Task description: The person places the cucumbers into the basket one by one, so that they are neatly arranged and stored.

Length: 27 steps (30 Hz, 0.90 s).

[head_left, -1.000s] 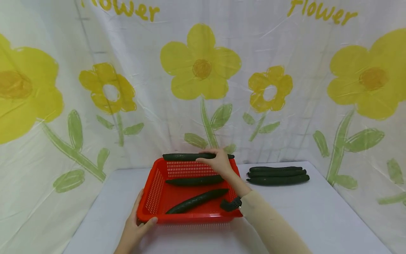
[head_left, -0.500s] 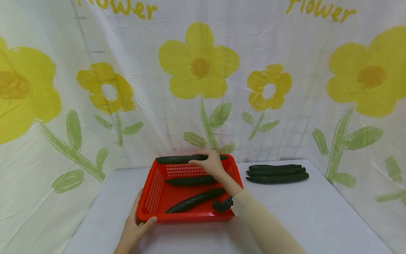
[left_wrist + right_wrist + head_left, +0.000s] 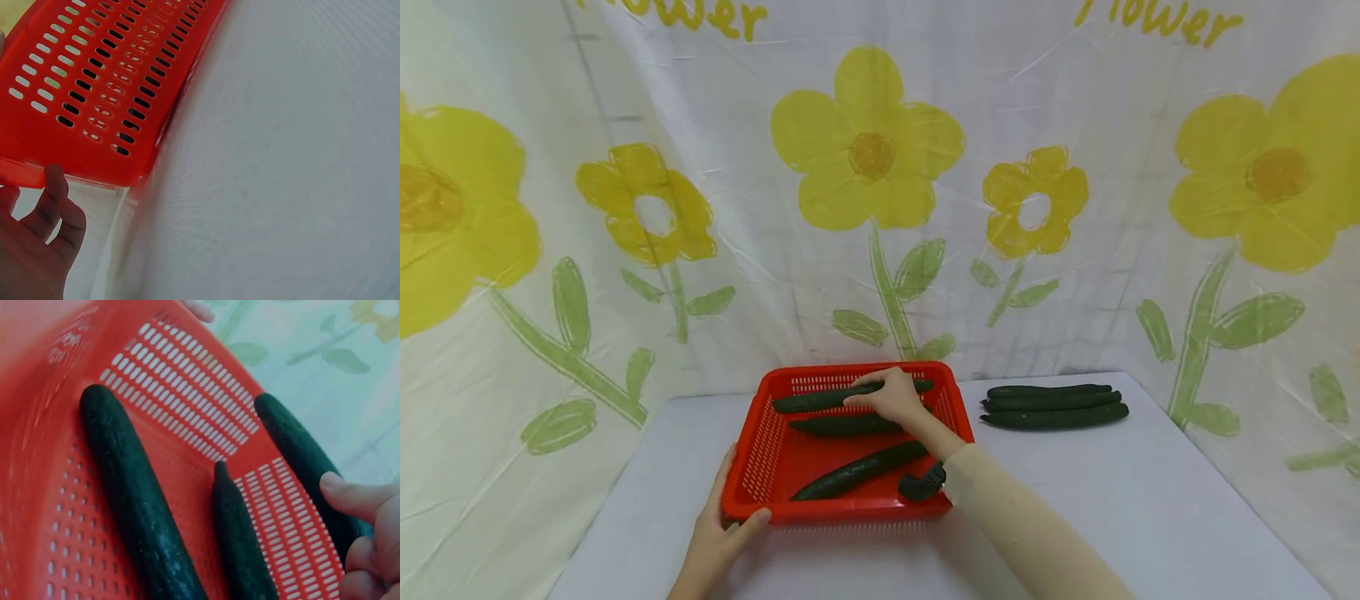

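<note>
The right hand point(image 3: 891, 397) pinches a long dark-green cucumber point(image 3: 816, 402) at the rear of the red perforated plastic basket point(image 3: 820, 512), whose near-left corner the left hand point(image 3: 711, 533) grips. The step seems to be loading: lowering it clear of the basket's rear rim, behind the 2 dark-green cucumbers point(image 3: 860, 473) inside. Room there looks tight; between those 2 is more. 3 slender dark-green cucumbers point(image 3: 1052, 404) lie right of the basket.

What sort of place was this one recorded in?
Likely an indoor booth set up for recording, though I can't be sure: a flower-printed sheet hangs behind a white table, where three cucumbers lie beside a red basket.
</note>
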### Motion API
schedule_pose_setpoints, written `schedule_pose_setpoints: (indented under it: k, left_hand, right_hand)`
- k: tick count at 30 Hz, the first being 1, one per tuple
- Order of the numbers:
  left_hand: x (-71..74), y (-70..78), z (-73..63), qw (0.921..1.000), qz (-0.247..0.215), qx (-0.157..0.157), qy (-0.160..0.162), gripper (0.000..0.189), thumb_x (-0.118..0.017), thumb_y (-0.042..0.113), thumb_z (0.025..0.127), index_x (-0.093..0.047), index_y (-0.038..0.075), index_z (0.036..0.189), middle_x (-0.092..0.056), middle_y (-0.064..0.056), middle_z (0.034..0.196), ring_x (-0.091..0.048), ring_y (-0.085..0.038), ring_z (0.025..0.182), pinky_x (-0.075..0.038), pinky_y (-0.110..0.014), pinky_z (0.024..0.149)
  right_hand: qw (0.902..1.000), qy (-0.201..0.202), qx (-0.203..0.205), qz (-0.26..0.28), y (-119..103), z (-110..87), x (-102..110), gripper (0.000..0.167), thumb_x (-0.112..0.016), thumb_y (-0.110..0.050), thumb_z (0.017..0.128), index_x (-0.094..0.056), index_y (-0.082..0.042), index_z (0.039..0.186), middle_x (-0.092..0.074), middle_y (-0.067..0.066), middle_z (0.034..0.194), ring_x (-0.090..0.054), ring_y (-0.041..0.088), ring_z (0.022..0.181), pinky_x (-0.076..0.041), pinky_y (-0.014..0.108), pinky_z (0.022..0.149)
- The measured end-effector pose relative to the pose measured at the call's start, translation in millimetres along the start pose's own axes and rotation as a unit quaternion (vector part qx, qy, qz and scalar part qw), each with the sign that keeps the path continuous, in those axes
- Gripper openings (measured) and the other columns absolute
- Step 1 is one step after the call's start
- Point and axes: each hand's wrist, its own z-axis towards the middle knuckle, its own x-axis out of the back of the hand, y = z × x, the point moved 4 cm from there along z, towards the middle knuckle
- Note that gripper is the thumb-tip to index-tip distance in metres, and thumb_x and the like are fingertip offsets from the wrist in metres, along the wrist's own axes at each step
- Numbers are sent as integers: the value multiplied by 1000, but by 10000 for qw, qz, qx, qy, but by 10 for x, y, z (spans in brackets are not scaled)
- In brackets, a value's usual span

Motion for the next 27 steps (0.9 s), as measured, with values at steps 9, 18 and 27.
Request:
schedule_pose_setpoints:
  k: [9,18,27]
  left_hand:
    - [-12,0,3,10000,16,-31,52,101,-77,24,97,-10,31,172,-25,-8,175,-51,-19,138,-49,-18,92]
    - [18,-8,-20,9998,-65,-155,42,101,-76,20,97,-10,34,172,-25,-10,175,-49,10,126,-49,-18,95]
    - [17,-33,-18,9996,-60,-257,26,102,-77,18,97,-10,37,171,-25,-11,175,-50,8,126,-50,-18,94]
  right_hand:
    - [9976,-184,-652,-148,134,-26,-51,28,-97,-31,79,-87,-17,101,-75,3,113,-58,18,90,-47,31,71]
    - [9925,-377,-1147,-177,206,-56,-115,23,-97,-29,78,-88,-20,97,-44,-7,52,-34,12,50,-33,28,47]
    - [9904,-393,-1257,-409,249,-88,-113,15,-93,-24,83,-87,-16,94,-59,0,59,-41,12,51,-35,29,49]
